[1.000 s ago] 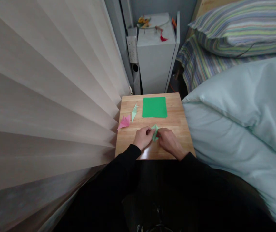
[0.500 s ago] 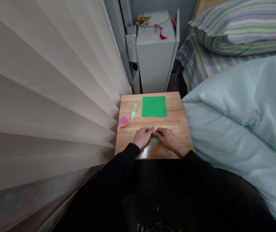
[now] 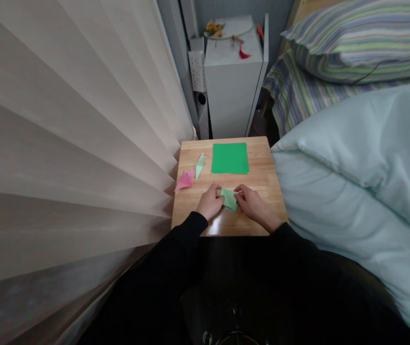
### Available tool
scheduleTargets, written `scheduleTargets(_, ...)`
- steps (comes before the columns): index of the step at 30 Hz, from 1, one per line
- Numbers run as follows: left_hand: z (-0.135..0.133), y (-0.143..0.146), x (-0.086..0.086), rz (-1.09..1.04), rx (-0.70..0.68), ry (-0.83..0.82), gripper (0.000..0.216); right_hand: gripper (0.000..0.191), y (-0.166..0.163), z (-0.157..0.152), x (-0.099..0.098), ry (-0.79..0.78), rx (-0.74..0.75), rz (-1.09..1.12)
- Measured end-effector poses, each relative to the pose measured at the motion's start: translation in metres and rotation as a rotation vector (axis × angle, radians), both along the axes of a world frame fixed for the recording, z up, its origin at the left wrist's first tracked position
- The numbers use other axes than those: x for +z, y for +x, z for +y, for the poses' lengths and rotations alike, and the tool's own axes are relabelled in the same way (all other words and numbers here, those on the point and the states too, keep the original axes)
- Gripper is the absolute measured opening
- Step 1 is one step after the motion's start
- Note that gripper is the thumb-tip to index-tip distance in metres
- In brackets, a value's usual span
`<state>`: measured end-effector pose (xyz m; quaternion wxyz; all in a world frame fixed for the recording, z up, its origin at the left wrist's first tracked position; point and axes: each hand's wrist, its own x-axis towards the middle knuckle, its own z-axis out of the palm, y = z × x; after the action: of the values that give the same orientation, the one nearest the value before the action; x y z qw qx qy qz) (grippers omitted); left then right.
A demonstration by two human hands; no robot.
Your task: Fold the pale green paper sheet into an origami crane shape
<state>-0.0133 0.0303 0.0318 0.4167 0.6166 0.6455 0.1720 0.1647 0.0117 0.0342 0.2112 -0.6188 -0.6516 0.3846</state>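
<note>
A light green folded origami paper [image 3: 230, 200] is held low over the near part of the wooden table [image 3: 262, 179]. My left hand [image 3: 210, 201] pinches its left edge, thumb toward me. At the paper's right edge, my right hand [image 3: 251, 202] grips a corner between thumb and fingers. Beyond the hands lies a stack of bright green square paper [image 3: 230, 158]. To the left are a pale green folded paper piece [image 3: 199, 166] and a pink folded paper piece [image 3: 185, 180]. The fingertips behind the held paper are partly hidden.
A pleated curtain [image 3: 83, 143] hangs close along the table's left side. On the right, a bed with a pale blue quilt [image 3: 352, 158] and a striped pillow [image 3: 363, 40] adjoins it. A white cabinet [image 3: 232, 96] stands behind the table, with small ornaments on top.
My hands have moved apart from the middle of the light green paper to its left and right edges. More of its face now shows, looking like a square.
</note>
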Motion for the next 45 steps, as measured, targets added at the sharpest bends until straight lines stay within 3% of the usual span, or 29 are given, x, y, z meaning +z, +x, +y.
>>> scheduleTargets(2,-0.001,-0.001,0.003,0.033,-0.036,0.031,0.05,0.015,-0.002,-0.002,-0.004,0.009,-0.01,-0.014)
scheduleTargets(4,-0.002,-0.001,0.007,0.081,-0.1,0.063,0.051,0.022,-0.005,-0.003,-0.008,0.028,-0.014,-0.063)
scheduleTargets(9,-0.009,0.004,0.018,0.278,-0.171,0.133,0.038,0.028,-0.009,-0.003,-0.012,0.027,-0.052,-0.267)
scheduleTargets(13,-0.011,0.006,0.023,0.423,-0.159,0.18,0.02,0.033,-0.01,-0.003,-0.01,-0.012,-0.05,-0.231)
scheduleTargets(16,-0.007,0.001,0.023,0.411,-0.164,0.146,0.015,0.038,-0.011,-0.005,-0.009,-0.034,-0.013,-0.203)
scheduleTargets(23,-0.007,-0.006,0.025,0.476,-0.223,0.129,0.013,0.038,-0.008,-0.007,-0.002,-0.031,0.078,-0.246)
scheduleTargets(29,-0.018,0.003,0.026,0.596,-0.228,0.083,0.026,0.025,-0.004,-0.007,0.012,0.146,-0.054,-0.404)
scheduleTargets(32,-0.024,0.009,0.022,0.548,-0.162,0.041,0.025,0.033,-0.006,-0.01,0.015,0.064,-0.121,-0.462)
scheduleTargets(36,-0.03,0.016,0.013,0.323,-0.074,-0.027,0.017,0.034,-0.008,-0.012,0.018,-0.009,-0.119,-0.507)
scheduleTargets(41,-0.029,0.02,0.005,0.161,-0.111,-0.153,0.023,0.025,-0.005,-0.011,0.024,-0.025,-0.057,-0.597)
scheduleTargets(45,-0.026,0.017,0.01,0.157,-0.141,-0.156,0.028,0.013,-0.003,-0.01,0.028,-0.055,0.019,-0.584)
